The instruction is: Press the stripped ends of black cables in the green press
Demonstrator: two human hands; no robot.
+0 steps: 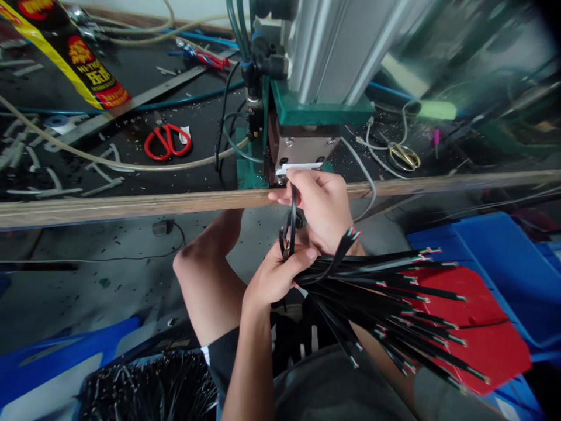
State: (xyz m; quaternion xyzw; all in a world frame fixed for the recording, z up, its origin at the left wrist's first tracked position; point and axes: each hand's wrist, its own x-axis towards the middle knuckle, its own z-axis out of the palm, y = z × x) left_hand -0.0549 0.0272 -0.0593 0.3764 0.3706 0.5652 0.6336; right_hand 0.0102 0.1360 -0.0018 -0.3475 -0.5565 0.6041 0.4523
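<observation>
The left hand gripped a fanned cable bundle below the press; the right hand pinched 1 cable at its mouth, where fingers risked being caught.

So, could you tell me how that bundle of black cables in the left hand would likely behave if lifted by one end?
The bundle of black cables fans out fairly straight past the left hand, so it seems semi-stiff. The loose ends splay, so strands may slip apart. The single cable by the right hand bends, so it likely flexes easily.

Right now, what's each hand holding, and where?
Left hand: bundle of black cables, gripped at its gathered end. Right hand: single black cable, pinched near its upper end at the machine.
</observation>
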